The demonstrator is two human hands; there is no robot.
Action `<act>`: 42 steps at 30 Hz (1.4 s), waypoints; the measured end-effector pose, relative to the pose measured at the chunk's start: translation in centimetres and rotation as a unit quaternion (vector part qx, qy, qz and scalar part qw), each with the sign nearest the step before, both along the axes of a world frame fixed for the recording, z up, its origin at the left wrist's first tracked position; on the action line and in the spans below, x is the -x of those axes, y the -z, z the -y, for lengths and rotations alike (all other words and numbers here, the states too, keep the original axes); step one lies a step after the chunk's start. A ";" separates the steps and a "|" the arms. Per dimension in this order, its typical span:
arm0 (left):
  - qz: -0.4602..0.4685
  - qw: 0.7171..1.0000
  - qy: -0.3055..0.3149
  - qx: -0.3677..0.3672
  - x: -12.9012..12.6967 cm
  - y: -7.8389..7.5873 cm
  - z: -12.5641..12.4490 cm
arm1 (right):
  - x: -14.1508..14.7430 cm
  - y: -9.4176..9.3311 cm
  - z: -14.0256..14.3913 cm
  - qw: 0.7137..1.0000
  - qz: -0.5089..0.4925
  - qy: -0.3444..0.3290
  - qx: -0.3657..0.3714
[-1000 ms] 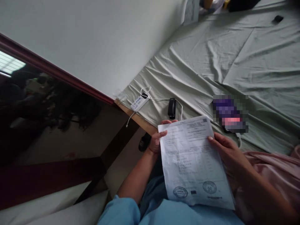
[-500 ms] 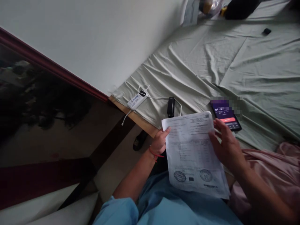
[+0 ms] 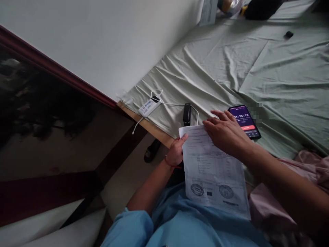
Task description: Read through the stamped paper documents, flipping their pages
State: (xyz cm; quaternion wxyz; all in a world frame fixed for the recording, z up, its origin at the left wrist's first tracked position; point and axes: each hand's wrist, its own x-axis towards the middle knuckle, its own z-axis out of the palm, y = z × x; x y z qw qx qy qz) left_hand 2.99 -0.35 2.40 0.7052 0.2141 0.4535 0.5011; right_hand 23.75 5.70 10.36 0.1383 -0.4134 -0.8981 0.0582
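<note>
A printed paper document (image 3: 210, 171), with two round stamps near its lower end, rests over my lap. My left hand (image 3: 177, 151) grips its upper left edge, thumb on top and the other fingers hidden beneath. Across the upper right part of the sheet lies my right hand (image 3: 226, 132), palm down with its fingers stretched out, covering that corner. Just beyond the right hand is a phone (image 3: 245, 120) showing a timer. A black stapler-like object (image 3: 187, 114) sits on the bed just past the paper's top edge.
The bed's pale green sheet (image 3: 269, 79) is wrinkled. A white adapter (image 3: 149, 107) with a cable lies near its wooden edge (image 3: 156, 133). A small black object (image 3: 289, 34) is farther off. Pink cloth (image 3: 272, 202) lies at right, a wall (image 3: 102, 44) at left.
My right hand has moved left and forward from the paper's right edge to lie over its upper right part. My left hand keeps its hold on the left edge.
</note>
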 end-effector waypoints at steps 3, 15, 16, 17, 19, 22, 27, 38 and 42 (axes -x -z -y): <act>0.023 1.000 0.008 -0.003 -0.2 0.0 -0.1 | 0.4 -0.1 -0.4 1.000 0.001 -0.015 0.001; 0.016 1.000 -0.013 0.000 1.0 -0.4 -0.3 | -0.5 0.5 -1.7 0.998 -0.027 0.004 0.063; 0.016 1.000 -0.024 0.005 1.3 -0.5 -0.4 | -1.3 0.7 -1.8 0.995 -0.046 0.020 0.082; 0.016 0.999 -0.035 0.007 1.7 -0.6 -0.4 | -2.2 1.0 -1.8 0.990 -0.076 0.042 0.107; 0.015 0.998 -0.056 0.005 2.3 -0.7 -0.5 | -3.9 1.9 -1.4 0.963 -0.170 0.104 0.180; 0.019 0.996 -0.084 0.003 2.7 -0.7 -0.7 | -5.5 3.5 0.2 0.862 -0.337 0.162 0.343; 0.065 0.995 -0.063 0.035 2.5 -0.7 -1.3 | -5.6 5.1 4.6 0.727 -0.415 0.160 0.523; -0.198 0.980 -0.027 0.017 0.1 0.2 5.1 | -5.0 6.7 7.3 0.600 -0.496 0.272 0.566; -0.210 0.976 -0.041 0.045 -0.2 1.5 7.7 | -5.2 6.7 7.7 0.606 -0.464 0.272 0.587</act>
